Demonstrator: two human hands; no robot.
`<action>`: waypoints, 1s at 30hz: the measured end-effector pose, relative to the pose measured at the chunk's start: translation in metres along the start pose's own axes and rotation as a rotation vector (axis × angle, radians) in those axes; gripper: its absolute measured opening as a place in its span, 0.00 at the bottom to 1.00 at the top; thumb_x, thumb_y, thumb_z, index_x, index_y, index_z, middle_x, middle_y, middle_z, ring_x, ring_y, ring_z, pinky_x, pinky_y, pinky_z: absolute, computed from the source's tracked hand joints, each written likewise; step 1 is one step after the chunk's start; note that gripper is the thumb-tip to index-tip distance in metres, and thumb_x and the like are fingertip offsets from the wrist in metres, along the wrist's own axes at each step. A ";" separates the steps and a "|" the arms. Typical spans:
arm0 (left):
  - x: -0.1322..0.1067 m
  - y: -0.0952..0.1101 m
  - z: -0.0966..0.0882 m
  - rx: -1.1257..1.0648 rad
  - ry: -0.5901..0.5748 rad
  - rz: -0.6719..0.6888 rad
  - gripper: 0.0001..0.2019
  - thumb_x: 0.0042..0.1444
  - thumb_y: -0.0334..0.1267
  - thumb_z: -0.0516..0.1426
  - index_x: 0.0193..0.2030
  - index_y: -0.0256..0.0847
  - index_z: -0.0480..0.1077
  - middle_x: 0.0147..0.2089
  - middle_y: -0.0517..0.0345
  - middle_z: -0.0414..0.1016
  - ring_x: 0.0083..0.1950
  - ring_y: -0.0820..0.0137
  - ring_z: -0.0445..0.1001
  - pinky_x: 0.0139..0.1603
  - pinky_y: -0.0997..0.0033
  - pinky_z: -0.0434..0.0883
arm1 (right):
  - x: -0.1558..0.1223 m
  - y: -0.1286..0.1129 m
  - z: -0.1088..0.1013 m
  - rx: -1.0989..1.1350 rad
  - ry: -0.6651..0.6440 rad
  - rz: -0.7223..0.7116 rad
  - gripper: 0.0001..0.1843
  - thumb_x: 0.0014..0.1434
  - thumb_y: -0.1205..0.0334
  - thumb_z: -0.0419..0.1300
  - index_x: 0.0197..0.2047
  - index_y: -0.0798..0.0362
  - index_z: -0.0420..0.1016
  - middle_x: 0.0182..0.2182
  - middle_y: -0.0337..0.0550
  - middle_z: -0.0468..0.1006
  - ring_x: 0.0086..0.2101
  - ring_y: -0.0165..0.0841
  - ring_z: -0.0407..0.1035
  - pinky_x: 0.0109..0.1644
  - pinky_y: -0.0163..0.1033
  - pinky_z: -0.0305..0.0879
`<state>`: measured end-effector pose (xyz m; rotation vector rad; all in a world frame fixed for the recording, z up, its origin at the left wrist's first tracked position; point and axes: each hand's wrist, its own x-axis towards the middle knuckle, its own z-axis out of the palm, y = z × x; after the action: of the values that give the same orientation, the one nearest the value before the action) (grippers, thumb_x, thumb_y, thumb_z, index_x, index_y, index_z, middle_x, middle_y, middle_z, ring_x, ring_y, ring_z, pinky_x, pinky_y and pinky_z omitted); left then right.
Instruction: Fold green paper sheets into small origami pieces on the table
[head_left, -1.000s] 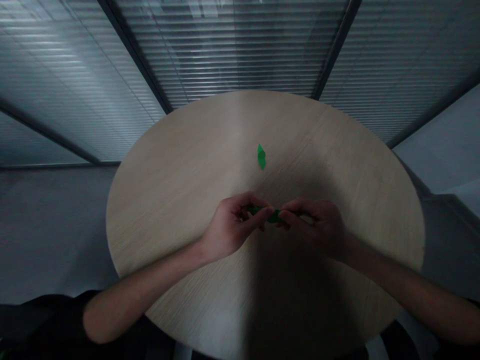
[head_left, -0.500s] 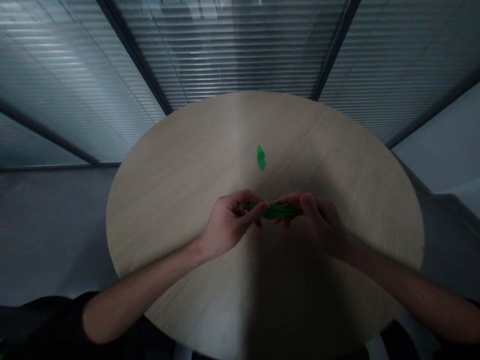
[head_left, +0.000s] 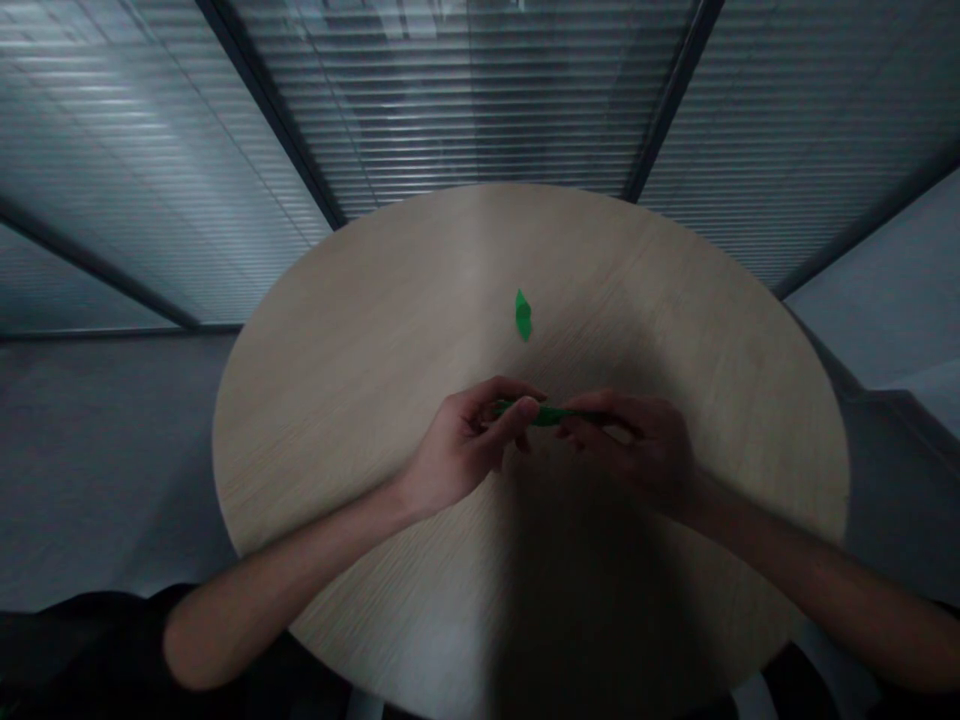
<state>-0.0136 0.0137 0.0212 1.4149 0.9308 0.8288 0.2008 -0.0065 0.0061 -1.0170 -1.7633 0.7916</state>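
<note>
A narrow strip of folded green paper (head_left: pixel 550 414) is held level above the middle of the table, between my two hands. My left hand (head_left: pixel 465 445) pinches its left end, thumb on the near side and fingers behind. The thumb and fingers of my right hand (head_left: pixel 651 450) are closed on its right end. Both ends are partly covered by the fingers. Farther back lies a second, smaller green piece (head_left: pixel 523 315), pointed at both ends and apart from my hands; it looks like folded paper too.
The round wooden table (head_left: pixel 322 380) spreads under both forearms, with a dark shadow falling toward its near edge. Behind it stand glass panels with blinds (head_left: pixel 480 110) and dark frames. Grey floor (head_left: pixel 97 450) shows at the left.
My right thumb has come down from its raised position to press on the paper's right end. The paper now shows a thinner face. My left hand and the piece on the table stay nearly still.
</note>
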 end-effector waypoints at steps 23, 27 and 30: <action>-0.005 -0.014 0.003 0.026 0.010 0.153 0.09 0.69 0.36 0.60 0.52 0.38 0.70 0.40 0.56 0.79 0.32 0.75 0.80 0.27 0.82 0.75 | -0.001 0.000 -0.001 0.084 -0.062 0.023 0.15 0.63 0.65 0.66 0.54 0.51 0.77 0.38 0.42 0.86 0.34 0.31 0.82 0.38 0.32 0.80; -0.005 -0.016 0.001 0.061 -0.012 0.172 0.06 0.69 0.35 0.59 0.49 0.37 0.71 0.37 0.57 0.79 0.32 0.74 0.80 0.27 0.82 0.75 | -0.001 0.001 0.002 0.164 -0.086 0.108 0.11 0.65 0.64 0.65 0.51 0.51 0.78 0.35 0.40 0.87 0.30 0.28 0.81 0.34 0.31 0.79; -0.005 -0.016 0.000 0.067 -0.022 0.181 0.05 0.69 0.35 0.58 0.49 0.37 0.71 0.37 0.57 0.78 0.32 0.75 0.80 0.27 0.82 0.75 | 0.000 0.001 0.002 0.183 -0.081 0.131 0.11 0.64 0.64 0.66 0.50 0.51 0.79 0.36 0.41 0.87 0.30 0.28 0.80 0.34 0.32 0.79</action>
<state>-0.0164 0.0092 0.0051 1.5806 0.8291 0.9212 0.1992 -0.0062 0.0039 -0.9960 -1.6697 1.0696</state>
